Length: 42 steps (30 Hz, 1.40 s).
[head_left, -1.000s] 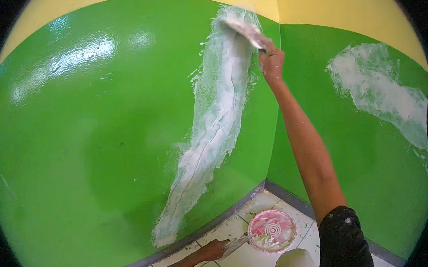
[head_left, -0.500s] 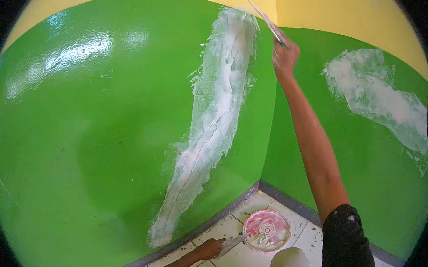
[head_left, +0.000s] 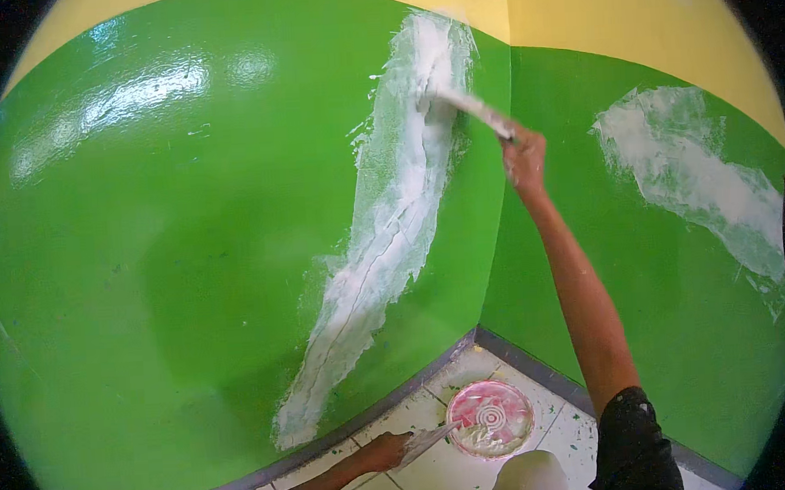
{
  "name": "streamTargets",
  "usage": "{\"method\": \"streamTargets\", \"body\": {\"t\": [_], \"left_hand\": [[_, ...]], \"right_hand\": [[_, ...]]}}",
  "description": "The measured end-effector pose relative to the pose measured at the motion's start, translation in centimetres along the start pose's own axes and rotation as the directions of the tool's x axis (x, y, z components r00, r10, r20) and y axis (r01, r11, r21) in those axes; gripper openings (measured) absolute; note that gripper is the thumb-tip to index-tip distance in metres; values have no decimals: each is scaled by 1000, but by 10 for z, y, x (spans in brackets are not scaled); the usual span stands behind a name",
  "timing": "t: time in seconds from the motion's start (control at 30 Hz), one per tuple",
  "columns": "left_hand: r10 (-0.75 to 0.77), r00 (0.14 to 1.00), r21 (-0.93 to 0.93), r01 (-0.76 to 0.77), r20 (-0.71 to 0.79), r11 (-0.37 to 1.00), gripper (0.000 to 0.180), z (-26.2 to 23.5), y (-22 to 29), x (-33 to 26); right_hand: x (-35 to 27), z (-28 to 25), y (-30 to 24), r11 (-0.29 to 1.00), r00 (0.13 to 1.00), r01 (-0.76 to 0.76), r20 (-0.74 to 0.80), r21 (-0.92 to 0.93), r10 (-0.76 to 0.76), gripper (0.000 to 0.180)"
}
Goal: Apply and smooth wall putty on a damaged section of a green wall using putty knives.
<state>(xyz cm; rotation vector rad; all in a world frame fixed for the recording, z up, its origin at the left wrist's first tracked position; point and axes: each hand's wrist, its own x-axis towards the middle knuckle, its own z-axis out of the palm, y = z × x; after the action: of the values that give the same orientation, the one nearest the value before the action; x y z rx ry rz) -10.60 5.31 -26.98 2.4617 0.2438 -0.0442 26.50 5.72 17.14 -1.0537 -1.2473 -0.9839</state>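
Observation:
My right hand [head_left: 525,160] is closed round the handle of a putty knife [head_left: 474,109], which is a little smeared by motion. Its blade meets the upper part of a long white putty streak [head_left: 411,173] on the green wall [head_left: 208,281]. A dark crack line runs down through the streak. Low down, my left hand [head_left: 388,452] grips a second putty knife [head_left: 425,440], whose blade end reaches the rim of a round pink lid [head_left: 503,397]. Off-white putty [head_left: 484,440] lies on the near part of that lid.
A second white putty patch [head_left: 686,163] crosses the wall right of the corner. Yellow paint [head_left: 576,14] covers the wall above the green. Grey skirting [head_left: 430,370] edges the white floor tiles [head_left: 440,476], which carry green specks. My knee [head_left: 527,479] is beside the lid.
My right hand has come down from the top of the green area, swinging its knife blade leftward onto the putty streak. My left hand and the lid stay almost where they were.

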Motion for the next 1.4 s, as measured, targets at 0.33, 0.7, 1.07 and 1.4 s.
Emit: {"method": "streamTargets", "body": {"t": [0.33, 0.7, 1.07, 1.4], "left_hand": [[-44, 999, -35, 45, 30, 998, 42, 7, -3, 5], [-55, 995, -32, 58, 88, 998, 36, -11, 24, -4], [-7, 985, -41, -1, -175, 999, 24, 20, -25, -2], [-101, 968, -104, 78, -231, 991, 16, 26, -25, -9]], "right_hand": [[109, 77, -10, 996, 996, 72, 53, -60, -68, 46], [-163, 12, -15, 999, 957, 43, 287, 33, -51, 61], [-366, -159, -32, 608, 465, -665, 396, -435, 792, 23], [-576, -305, 44, 222, 228, -974, 204, 52, 952, 25]]}}
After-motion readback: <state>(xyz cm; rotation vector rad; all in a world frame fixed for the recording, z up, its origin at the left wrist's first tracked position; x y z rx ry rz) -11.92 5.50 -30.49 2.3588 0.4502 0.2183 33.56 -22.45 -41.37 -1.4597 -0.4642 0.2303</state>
